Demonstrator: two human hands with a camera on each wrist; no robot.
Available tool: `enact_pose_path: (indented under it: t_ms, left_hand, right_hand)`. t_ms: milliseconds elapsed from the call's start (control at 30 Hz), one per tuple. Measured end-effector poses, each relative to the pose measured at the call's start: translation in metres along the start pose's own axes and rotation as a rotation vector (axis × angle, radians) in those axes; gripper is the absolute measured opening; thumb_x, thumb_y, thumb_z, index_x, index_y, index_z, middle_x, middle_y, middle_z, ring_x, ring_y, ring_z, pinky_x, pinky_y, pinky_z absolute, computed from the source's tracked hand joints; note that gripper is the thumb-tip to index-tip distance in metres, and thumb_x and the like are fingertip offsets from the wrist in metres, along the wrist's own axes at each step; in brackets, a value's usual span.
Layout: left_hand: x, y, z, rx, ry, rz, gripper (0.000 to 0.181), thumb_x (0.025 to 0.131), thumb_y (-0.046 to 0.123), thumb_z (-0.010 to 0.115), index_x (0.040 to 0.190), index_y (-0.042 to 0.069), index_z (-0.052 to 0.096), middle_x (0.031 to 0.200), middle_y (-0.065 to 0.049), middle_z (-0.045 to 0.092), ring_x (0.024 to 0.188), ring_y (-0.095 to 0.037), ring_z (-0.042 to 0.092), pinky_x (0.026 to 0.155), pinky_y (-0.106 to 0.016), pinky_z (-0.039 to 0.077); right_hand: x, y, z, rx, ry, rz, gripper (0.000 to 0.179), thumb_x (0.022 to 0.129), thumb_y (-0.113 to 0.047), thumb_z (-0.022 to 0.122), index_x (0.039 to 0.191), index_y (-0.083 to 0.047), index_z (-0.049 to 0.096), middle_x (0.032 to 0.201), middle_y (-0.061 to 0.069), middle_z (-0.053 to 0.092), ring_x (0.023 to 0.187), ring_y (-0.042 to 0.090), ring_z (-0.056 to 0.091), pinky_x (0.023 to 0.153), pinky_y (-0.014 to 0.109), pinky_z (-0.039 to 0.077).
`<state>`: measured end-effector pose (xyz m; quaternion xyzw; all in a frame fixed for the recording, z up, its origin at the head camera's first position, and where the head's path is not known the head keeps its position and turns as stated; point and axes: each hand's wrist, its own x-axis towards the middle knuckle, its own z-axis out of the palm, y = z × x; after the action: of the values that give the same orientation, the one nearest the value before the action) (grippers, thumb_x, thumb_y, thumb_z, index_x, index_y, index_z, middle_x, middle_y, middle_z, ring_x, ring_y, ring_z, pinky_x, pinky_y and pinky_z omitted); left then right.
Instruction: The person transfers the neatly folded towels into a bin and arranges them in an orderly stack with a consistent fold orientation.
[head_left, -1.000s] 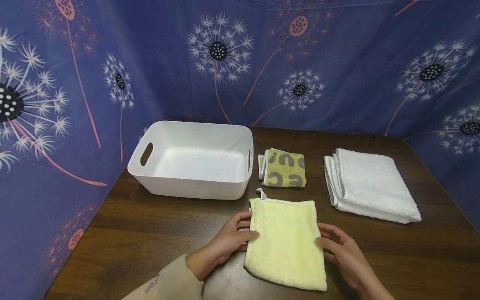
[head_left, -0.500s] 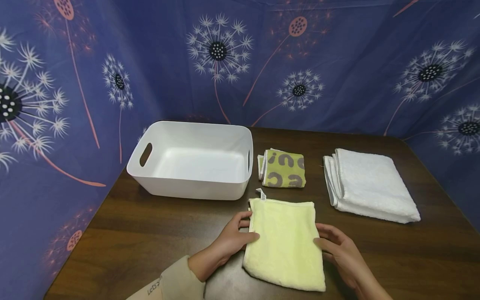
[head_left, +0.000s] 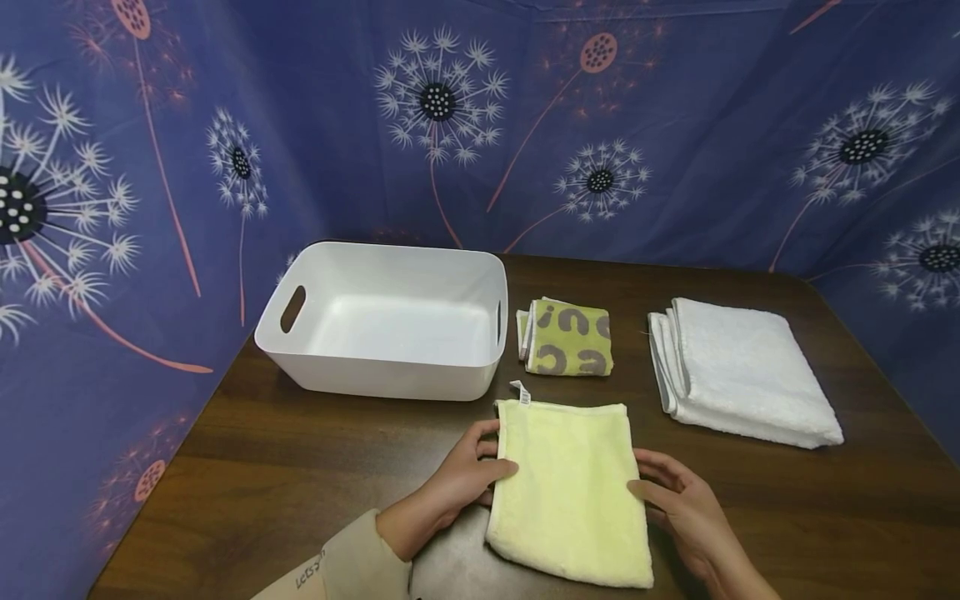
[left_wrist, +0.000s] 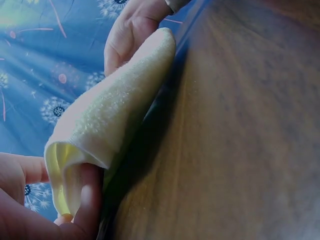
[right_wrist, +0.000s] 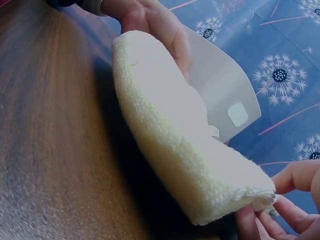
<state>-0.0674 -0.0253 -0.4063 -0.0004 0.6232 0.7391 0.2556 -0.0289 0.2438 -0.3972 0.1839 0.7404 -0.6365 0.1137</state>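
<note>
Yellow towel: one, plush, folded to a rough rectangle (head_left: 570, 492); at the near middle of the scene, slightly right, held between two hands; its layers show along the left edge in the left wrist view.
Care tag: one, small, white, printed (head_left: 522, 392); projecting from the far left corner of the yellow towel; print too small to read.
Left hand: bare (head_left: 459, 473); at the left edge of the yellow towel, thumb on the upper face, fingers beneath, pinching the edge narrowly.
Right hand: bare (head_left: 686, 507); at the right edge, thumb on top, fingers beneath, in a like pinch.
Clearance: dark shadow lies under the yellow towel in both wrist views; it seems raised, though whether its near edge touches wood is hard to tell.
Sleeve: pale beige, lettered (head_left: 358, 557); on the left arm.
White tub: one, rectangular, upright, with a handle slot in each end (head_left: 382, 377); far left.
Patterned towel: one, green with grey marks, folded (head_left: 573, 337); just right of the white tub, beyond the yellow towel.
White towel: one, thick, folded (head_left: 750, 367); far right, apart from the rest.
Tabletop: dark brown wood grain (head_left: 300, 454); beneath all.
Backdrop: blue cloth, dandelion print (head_left: 525, 108); behind the far edge and along the sides.
</note>
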Motion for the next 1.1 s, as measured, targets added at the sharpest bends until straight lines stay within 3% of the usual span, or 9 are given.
enact_pose_path:
  t_ms: [633,1100]
  left_hand:
    - [-0.001,0.006,-0.001,0.106,0.033,0.063,0.06,0.085,0.001,0.06,0.139,0.007,0.033,0.113,-0.015,0.053,0.076,-0.021,0.06,0.06,-0.037,0.052]
    - [-0.001,0.013,-0.002,0.1,0.038,0.116,0.058,0.084,0.001,0.062,0.137,0.006,0.038,0.115,-0.016,0.054,0.077,-0.019,0.06,0.065,-0.033,0.05]
  right_hand:
    - [-0.002,-0.004,-0.001,0.035,0.006,-0.042,0.05,0.086,-0.006,0.064,0.13,0.002,0.044,0.121,0.01,0.048,0.092,0.018,0.057,0.078,0.036,0.048]
    - [-0.005,-0.007,-0.004,0.047,0.011,-0.09,0.044,0.083,-0.009,0.068,0.124,-0.003,0.052,0.115,0.003,0.051,0.095,0.017,0.054,0.076,0.036,0.049]
